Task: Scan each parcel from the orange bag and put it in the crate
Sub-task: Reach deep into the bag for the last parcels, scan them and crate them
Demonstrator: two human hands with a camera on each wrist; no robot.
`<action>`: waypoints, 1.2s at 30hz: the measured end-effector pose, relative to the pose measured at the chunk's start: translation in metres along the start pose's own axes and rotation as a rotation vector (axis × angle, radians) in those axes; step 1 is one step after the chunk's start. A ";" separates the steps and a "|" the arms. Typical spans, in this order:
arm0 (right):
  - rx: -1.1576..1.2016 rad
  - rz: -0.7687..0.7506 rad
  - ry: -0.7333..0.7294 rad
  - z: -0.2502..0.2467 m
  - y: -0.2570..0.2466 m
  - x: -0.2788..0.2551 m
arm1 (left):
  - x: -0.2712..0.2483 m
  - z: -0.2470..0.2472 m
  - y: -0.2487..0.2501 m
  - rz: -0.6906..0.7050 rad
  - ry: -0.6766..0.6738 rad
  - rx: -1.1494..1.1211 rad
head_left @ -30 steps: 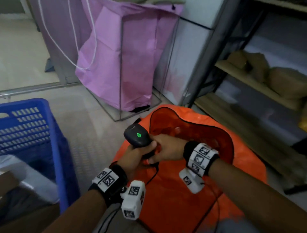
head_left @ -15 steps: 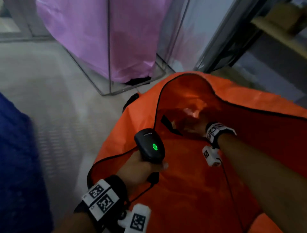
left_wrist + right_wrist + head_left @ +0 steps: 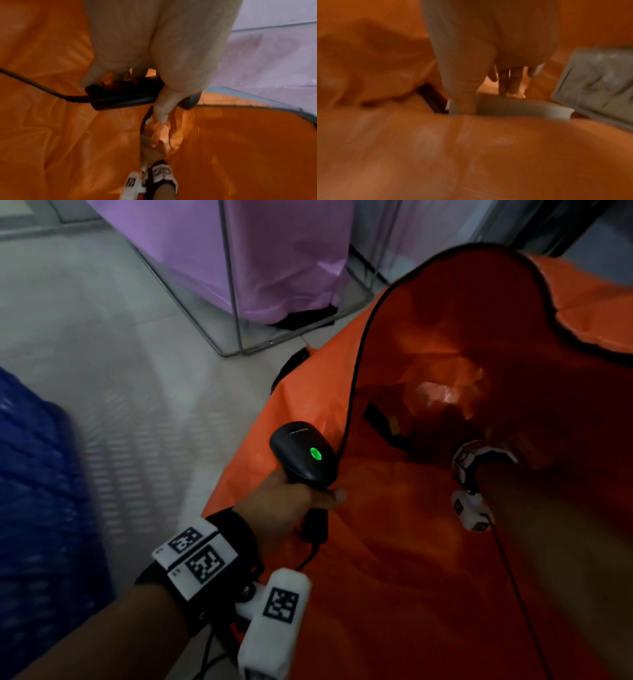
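Observation:
The orange bag (image 3: 411, 559) lies open on the floor in front of me. My left hand (image 3: 301, 498) grips the handle of a black scanner (image 3: 303, 455) with a green light, held over the bag's near rim; in the left wrist view its fingers (image 3: 163, 102) wrap the scanner handle (image 3: 120, 100). My right hand (image 3: 486, 100) is deep inside the bag, thumb on the near side and fingers on the far side of a grey parcel (image 3: 522, 108), pinching its edge. A second grey parcel (image 3: 599, 83) lies to its right. The blue crate (image 3: 34, 508) stands at the left.
A pink bag (image 3: 274, 251) hangs in a wire frame (image 3: 233, 302) beyond the orange bag. Pale floor (image 3: 120, 371) separates the crate from the bag. The scanner cable (image 3: 42, 88) trails back across the orange fabric.
My right hand left the scanner and went down into the bag's opening. My head dropped closer to the bag, and the left hand keeps the scanner at the rim.

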State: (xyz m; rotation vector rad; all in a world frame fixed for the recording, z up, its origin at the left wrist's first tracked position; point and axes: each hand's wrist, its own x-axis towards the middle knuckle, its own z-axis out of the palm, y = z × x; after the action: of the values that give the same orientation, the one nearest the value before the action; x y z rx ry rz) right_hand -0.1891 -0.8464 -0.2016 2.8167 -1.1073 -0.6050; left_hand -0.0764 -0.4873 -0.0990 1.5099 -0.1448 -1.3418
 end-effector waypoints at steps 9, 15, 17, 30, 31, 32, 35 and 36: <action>-0.045 0.060 -0.349 -0.006 -0.006 -0.037 | -0.015 -0.014 0.016 -0.060 -0.025 -0.067; 0.146 0.035 -0.282 -0.031 -0.041 -0.083 | -0.015 -0.021 0.016 -0.085 0.012 -0.092; 0.238 0.033 -0.212 -0.046 -0.052 -0.082 | -0.017 -0.020 0.018 -0.081 0.033 -0.104; 0.333 -0.263 -0.238 -0.201 -0.119 -0.169 | -0.100 -0.007 0.068 0.017 0.164 -0.150; 0.409 -0.313 -0.254 -0.206 -0.126 -0.183 | -0.103 -0.007 0.070 0.016 0.174 -0.142; 0.493 -0.391 -0.271 -0.209 -0.133 -0.197 | -0.107 -0.008 0.072 0.016 0.183 -0.140; 0.770 -0.512 -0.248 -0.242 -0.148 -0.253 | -0.148 -0.012 0.084 0.063 0.211 -0.176; 0.889 -0.523 -0.218 -0.254 -0.151 -0.271 | -0.168 -0.013 0.091 0.082 0.217 -0.191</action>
State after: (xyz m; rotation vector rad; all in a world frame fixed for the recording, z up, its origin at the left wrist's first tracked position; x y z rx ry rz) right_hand -0.1761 -0.5768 0.0955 3.9635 -0.7680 -0.5430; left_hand -0.0804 -0.4056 0.0742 1.4601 0.0575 -1.0871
